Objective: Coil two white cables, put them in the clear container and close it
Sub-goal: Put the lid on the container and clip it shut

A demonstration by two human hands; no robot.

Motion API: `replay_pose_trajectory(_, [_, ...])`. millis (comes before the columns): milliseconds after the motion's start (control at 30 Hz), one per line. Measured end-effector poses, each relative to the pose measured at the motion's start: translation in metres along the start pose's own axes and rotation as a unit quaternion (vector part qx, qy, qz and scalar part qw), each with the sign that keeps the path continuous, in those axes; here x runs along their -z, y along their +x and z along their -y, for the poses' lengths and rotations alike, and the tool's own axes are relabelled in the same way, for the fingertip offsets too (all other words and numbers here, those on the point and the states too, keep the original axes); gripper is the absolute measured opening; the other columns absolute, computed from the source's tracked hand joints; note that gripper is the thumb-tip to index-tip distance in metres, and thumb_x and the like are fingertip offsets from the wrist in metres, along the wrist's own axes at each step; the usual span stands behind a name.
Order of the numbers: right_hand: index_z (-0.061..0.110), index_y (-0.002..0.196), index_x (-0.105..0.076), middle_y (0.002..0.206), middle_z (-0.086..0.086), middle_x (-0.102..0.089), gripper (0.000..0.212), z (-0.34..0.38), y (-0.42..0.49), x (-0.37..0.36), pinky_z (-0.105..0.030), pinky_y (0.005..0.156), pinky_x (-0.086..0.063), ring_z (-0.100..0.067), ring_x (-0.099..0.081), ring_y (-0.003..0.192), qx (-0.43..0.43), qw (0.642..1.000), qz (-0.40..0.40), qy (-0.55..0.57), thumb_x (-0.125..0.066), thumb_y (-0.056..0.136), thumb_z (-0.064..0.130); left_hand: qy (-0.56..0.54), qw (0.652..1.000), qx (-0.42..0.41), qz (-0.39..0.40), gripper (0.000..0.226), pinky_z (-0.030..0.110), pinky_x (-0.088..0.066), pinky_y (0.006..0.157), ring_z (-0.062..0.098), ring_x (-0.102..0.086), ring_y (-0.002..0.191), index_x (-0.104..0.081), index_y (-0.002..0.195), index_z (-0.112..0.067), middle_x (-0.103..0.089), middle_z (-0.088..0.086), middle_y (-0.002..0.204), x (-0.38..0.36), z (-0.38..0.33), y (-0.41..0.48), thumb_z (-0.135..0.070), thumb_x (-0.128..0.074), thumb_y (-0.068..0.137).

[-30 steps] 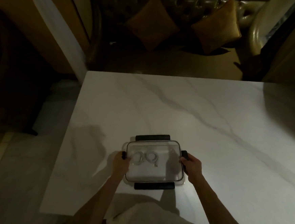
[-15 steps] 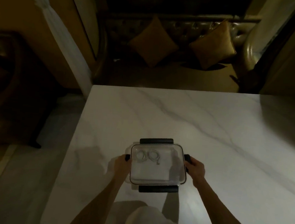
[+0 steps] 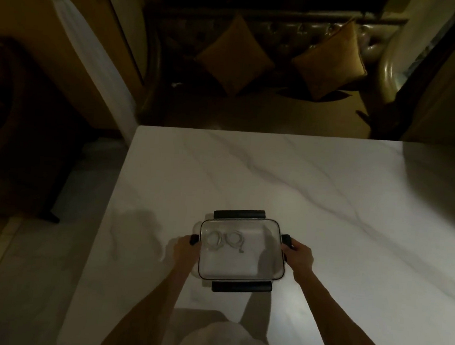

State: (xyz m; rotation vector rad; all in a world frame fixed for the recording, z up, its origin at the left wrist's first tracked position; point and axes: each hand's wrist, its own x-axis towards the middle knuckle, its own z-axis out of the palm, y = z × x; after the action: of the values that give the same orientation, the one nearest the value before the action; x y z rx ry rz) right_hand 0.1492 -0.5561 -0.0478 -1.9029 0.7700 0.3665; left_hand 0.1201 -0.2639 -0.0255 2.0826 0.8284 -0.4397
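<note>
The big white marble-look desk (image 3: 313,206) with grey veining is smooth, a bit glossy, and bare apart from the box sitting near the front edge. That's the clear rectangular plastic container (image 3: 240,266) with rounded corners, and its see-through lid looks seated, with a thin dark seal line running round the rim. Black latch flaps show on all four sides; the far one (image 3: 239,215) and near one (image 3: 241,287) look folded flat. The left hand (image 3: 184,250) is wrapped on the left side latch and the right hand (image 3: 297,256) grips the right side latch, so I'd guess we're at the last clip-down, though it's too dim to say if those two are snapped. Inside, at the back left, the two white cables (image 3: 225,240) sit as small neat rings side by side. So coiling and stowing are done, closing nearly finished.
</note>
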Motion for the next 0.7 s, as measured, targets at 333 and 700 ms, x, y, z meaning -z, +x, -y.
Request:
replay_pose_trajectory(333, [0.001,0.126,-0.059,0.106,-0.018,-0.064,0.038,0.000,0.015,0.010,-0.036,0.074,-0.053,-0.031,-0.062,0.091,-0.129,0.982,0.092,0.099,-0.067,0.088,0.005,-0.173,0.978,0.110,0.034,0.021,0.052,-0.055,0.087,0.035,-0.066,0.090,-0.066,0.103,0.004,-0.068,0.023,0.098,-0.002,0.013,0.018,-0.006,-0.065,0.085])
replay_pose_trajectory(700, [0.005,0.097,-0.076,0.079,-0.011,-0.070,0.020,0.004,-0.006,-0.001,-0.027,0.069,-0.045,-0.025,-0.062,0.074,-0.015,0.997,0.020,-0.071,-0.060,0.087,0.013,0.113,0.989,0.091,-0.007,0.038,0.037,-0.053,0.077,0.035,-0.067,0.098,-0.064,0.101,0.009,-0.069,0.024,0.107,-0.007,-0.010,0.020,-0.027,-0.059,0.090])
